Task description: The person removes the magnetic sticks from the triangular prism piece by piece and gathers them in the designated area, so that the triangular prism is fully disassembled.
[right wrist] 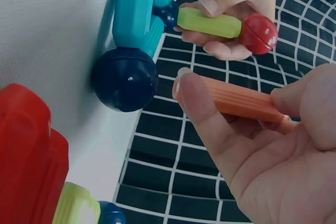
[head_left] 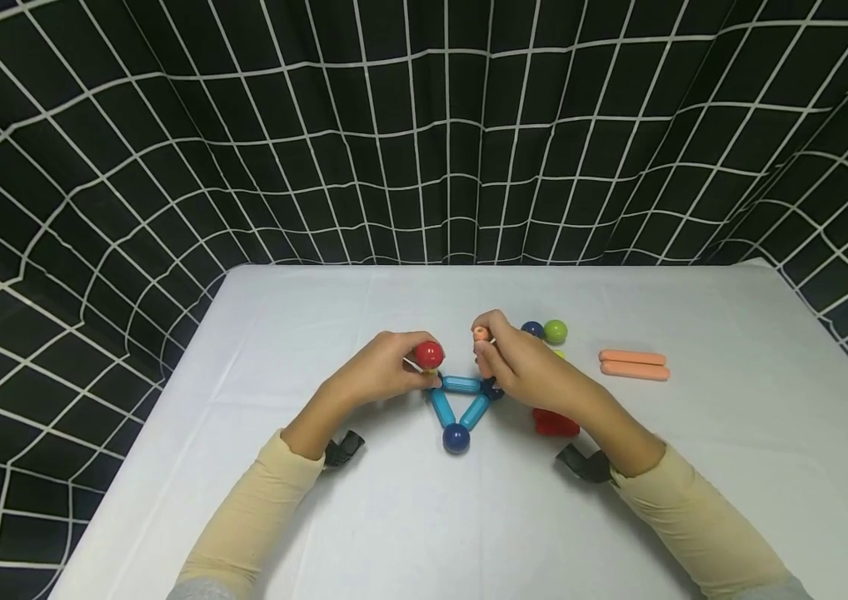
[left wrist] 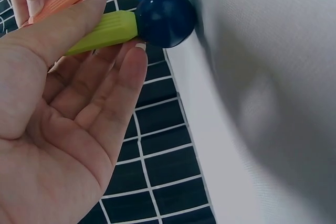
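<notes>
White table (head_left: 394, 517), red rods (head_left: 555, 423) half-hidden, right hand (head_left: 529, 364) pinching orange rod (right wrist: 241, 99), left hand (head_left: 375, 367) pinching green rod (right wrist: 210, 23)

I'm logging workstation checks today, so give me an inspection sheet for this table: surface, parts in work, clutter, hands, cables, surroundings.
Surface: white cloth, faintly creased.
Parts in work: three light-blue rods and dark blue corner balls form a triangle; a yellow-green rod, topped by a red ball, meets one corner.
Clutter: spare orange rods, red pieces, a green ball and another blue ball, right of the triangle.
Hands: left hand holds the yellow-green rod; right hand holds an orange rod.
Cables: nothing seen.
Surroundings: black curtain with white grid lines.
</notes>
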`<control>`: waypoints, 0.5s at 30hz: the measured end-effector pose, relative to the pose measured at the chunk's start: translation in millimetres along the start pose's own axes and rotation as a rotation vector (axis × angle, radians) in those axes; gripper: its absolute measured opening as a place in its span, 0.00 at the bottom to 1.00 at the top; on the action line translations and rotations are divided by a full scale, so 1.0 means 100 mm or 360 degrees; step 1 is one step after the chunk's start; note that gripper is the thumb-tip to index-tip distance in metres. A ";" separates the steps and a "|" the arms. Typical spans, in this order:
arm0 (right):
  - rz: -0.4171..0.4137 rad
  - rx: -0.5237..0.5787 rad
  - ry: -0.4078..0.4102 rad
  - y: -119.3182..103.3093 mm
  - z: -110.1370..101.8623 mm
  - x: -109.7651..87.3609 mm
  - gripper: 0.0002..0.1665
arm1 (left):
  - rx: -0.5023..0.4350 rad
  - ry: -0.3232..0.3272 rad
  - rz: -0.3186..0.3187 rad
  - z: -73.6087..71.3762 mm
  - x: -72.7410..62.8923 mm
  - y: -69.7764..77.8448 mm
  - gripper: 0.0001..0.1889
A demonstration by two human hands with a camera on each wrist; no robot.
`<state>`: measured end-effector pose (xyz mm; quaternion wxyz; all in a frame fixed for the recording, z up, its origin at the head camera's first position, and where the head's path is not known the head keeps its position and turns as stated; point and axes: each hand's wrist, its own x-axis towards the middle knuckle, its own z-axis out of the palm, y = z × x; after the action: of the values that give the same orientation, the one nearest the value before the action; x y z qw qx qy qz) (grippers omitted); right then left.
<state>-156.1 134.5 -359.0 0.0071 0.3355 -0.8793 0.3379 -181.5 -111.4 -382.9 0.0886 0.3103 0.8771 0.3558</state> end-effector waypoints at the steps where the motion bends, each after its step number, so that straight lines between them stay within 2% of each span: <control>1: 0.0000 0.0010 0.0005 0.00 0.00 0.00 0.08 | -0.0001 0.0000 -0.0003 0.00 0.00 0.00 0.17; 10: -0.0041 0.0149 -0.0018 0.04 0.05 0.03 0.14 | -0.0050 -0.0012 -0.0026 0.00 0.00 -0.02 0.16; 15: -0.0032 0.0078 0.0023 0.03 0.05 0.01 0.12 | -0.0038 -0.0013 -0.0035 0.02 0.01 -0.02 0.16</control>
<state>-157.9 132.3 -364.3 0.0085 0.3420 -0.8673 0.3616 -182.7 -110.9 -385.7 0.0997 0.3011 0.8758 0.3639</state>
